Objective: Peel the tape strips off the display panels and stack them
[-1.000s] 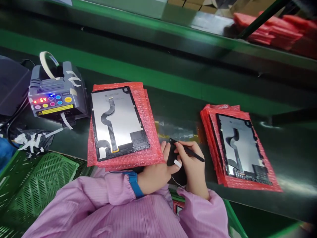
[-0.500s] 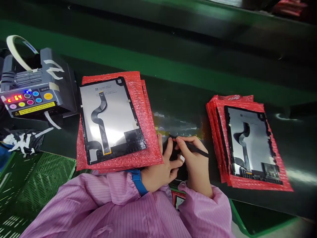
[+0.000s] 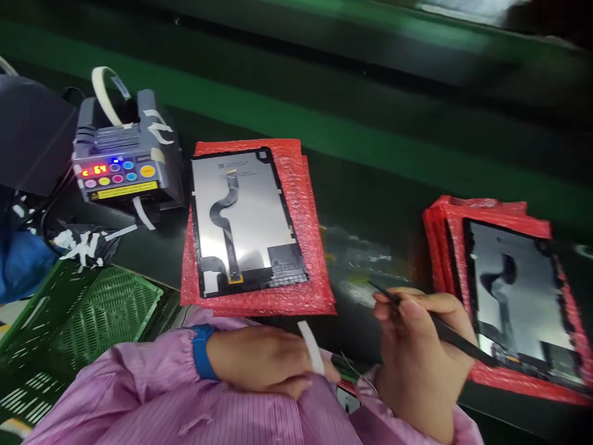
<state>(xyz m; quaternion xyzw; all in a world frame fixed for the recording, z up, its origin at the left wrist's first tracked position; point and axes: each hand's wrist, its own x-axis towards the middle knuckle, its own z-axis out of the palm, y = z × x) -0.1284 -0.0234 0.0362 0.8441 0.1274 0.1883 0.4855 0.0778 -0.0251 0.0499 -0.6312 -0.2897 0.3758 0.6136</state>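
Observation:
My right hand (image 3: 424, 352) is closed around black tweezers (image 3: 456, 339), whose thin tip points up and left over the dark bench. A white tape strip (image 3: 312, 347) sticks up at the curled fingers of my left hand (image 3: 264, 358), low in front of my body; whether it is pinched or stuck on is hard to see. Beyond that hand lies a tablet screen (image 3: 252, 228), silver back up, with a wavy black ribbon cable (image 3: 223, 213) along it. Red bubble bags (image 3: 306, 216) are underneath. A second tablet screen (image 3: 523, 290) lies beside my right hand.
A tape dispenser (image 3: 125, 154) with a lit display stands at the left, a white tape end hanging out. Scraps of white tape (image 3: 86, 244) lie below it. A green crate (image 3: 106, 309) sits at the lower left. More red bubble bags (image 3: 438, 247) support the right screen.
My hands have come apart: the left drew back toward my body, the right moved right with the tweezers. The white strip now shows longer. The whole view has shifted left.

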